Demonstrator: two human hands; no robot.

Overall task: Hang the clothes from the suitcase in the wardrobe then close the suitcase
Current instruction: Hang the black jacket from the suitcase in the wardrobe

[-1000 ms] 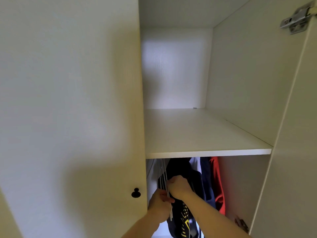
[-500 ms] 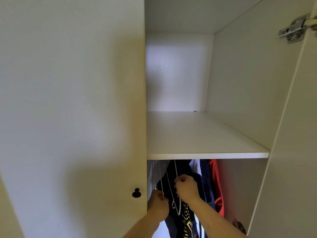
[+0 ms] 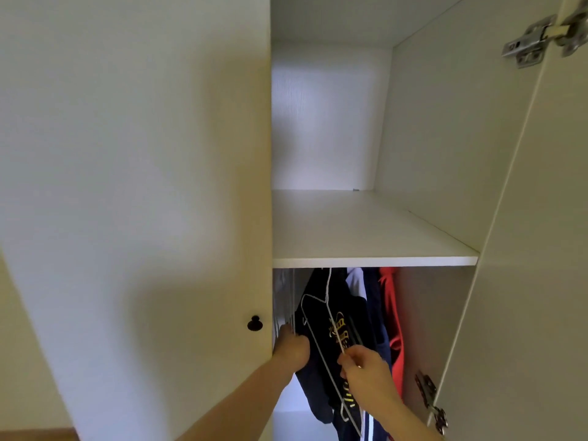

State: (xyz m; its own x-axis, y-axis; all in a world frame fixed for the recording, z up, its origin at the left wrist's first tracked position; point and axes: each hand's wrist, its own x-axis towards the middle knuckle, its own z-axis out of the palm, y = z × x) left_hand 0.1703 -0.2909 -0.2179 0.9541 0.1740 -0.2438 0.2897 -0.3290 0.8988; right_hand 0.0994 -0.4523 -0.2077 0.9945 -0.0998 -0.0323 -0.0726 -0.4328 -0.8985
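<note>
Below the shelf (image 3: 375, 261), low in the open wardrobe (image 3: 445, 154): right hand (image 3: 366, 370) has thumb and forefinger pinched on the wire of a white hanger (image 3: 327, 316), other fingers curled under. The hanger is tilted, hook end up toward the shelf underside, its lower bar running down past the hand. It sits in front of a dark navy garment (image 3: 321, 345) with a yellow print.

Left hand (image 3: 291, 346) is further left, just inside the closed door's edge, fingers curled forward into a bunch of thin white hangers (image 3: 284, 300) hanging against the left wall. Fingertips are hidden behind the hand, so I cannot tell if it grips them or only touches them.

Hanging clothes, left to right: the navy garment, a white piece (image 3: 356, 281), another dark one (image 3: 375, 300), a red one (image 3: 394, 316) nearest the right wall. Rail not visible, hidden by the shelf.

Closed left door (image 3: 127, 186) carries a black knob (image 3: 254, 323). Right door (image 3: 541, 249) stands open, with one metal hinge top right (image 3: 537, 36) and one low (image 3: 429, 396). Suitcase is not in view.
</note>
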